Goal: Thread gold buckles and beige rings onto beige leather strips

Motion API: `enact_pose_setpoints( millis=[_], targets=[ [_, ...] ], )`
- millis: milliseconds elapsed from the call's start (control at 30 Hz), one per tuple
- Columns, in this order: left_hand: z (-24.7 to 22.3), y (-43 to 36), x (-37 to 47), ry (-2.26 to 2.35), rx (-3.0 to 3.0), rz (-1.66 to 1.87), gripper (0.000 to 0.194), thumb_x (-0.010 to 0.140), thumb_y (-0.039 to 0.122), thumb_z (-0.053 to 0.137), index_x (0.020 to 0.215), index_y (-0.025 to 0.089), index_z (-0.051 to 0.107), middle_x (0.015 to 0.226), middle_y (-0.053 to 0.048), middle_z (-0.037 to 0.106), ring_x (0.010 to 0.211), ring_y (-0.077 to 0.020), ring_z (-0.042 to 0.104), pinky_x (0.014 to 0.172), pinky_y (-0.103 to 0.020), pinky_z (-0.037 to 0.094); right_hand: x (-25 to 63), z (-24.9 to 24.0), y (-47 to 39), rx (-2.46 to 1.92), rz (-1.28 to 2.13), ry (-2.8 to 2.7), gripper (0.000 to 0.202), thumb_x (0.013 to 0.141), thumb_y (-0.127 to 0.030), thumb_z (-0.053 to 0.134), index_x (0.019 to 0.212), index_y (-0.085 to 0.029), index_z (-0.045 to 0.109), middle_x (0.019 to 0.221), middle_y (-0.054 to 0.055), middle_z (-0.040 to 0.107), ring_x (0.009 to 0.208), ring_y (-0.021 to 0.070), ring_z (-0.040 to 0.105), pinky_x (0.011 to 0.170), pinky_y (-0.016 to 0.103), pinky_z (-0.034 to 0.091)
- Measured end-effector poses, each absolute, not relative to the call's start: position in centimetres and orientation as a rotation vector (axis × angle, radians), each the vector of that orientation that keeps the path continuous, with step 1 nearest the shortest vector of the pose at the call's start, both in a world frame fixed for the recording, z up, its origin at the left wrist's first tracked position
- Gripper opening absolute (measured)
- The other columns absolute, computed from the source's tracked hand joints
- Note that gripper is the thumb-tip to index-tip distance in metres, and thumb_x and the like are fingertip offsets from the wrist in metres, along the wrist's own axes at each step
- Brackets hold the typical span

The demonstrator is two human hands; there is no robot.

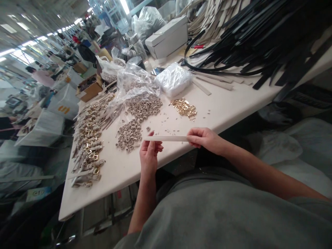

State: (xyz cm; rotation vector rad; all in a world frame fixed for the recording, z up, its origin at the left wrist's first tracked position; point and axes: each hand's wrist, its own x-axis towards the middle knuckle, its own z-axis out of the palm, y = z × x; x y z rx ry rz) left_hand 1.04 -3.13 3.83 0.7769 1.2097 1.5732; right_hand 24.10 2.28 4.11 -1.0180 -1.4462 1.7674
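A light beige strap (172,138) is stretched level between my two hands, just above the table's near edge. My left hand (150,152) pinches its left end between thumb and fingers. At its right end, my right hand (203,139) is closed around it. Beyond my left hand lies a pile of small beige loops (129,135), with a larger heap (145,108) partly under clear plastic. Gold buckles (184,108) lie in a small pile beyond the strap. Tiny bits (171,131) are scattered on the table between.
Straps with gold buckles (89,138) line the left side of the table (116,176). Long black straps (249,41) and beige strips cover the far right. A white box (168,38) and a plastic-wrapped bundle (173,79) stand at the back.
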Motion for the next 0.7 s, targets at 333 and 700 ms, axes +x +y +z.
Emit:
enact_pose_setpoints(
  millis=[333, 700],
  targets=[
    [4.4, -3.7, 0.5, 1.234, 0.781, 1.598, 0.040, 0.073, 0.048, 0.081, 0.100, 0.020, 0.072, 0.065, 0.000, 0.068, 0.054, -0.0086, 0.062, 0.053, -0.018, 0.048, 25.1, 3.3, 1.0, -1.043, 1.866, -1.380, 0.037, 0.075, -0.052, 0.075, 0.074, -0.017, 0.062, 0.063, -0.001, 0.064, 0.053, 0.0085, 0.051, 0.050, 0.023, 0.039],
    [3.9, -4.2, 1.6, 1.243, 0.781, 1.518, 0.031, 0.065, 0.035, 0.087, 0.083, 0.019, 0.067, 0.067, 0.002, 0.066, 0.057, -0.0095, 0.063, 0.059, -0.020, 0.050, 24.1, 2.9, 1.7, -0.891, 1.765, -0.756, 0.037, 0.067, -0.046, 0.082, 0.084, -0.023, 0.059, 0.066, -0.006, 0.059, 0.055, 0.0082, 0.050, 0.052, 0.021, 0.042]
  ],
)
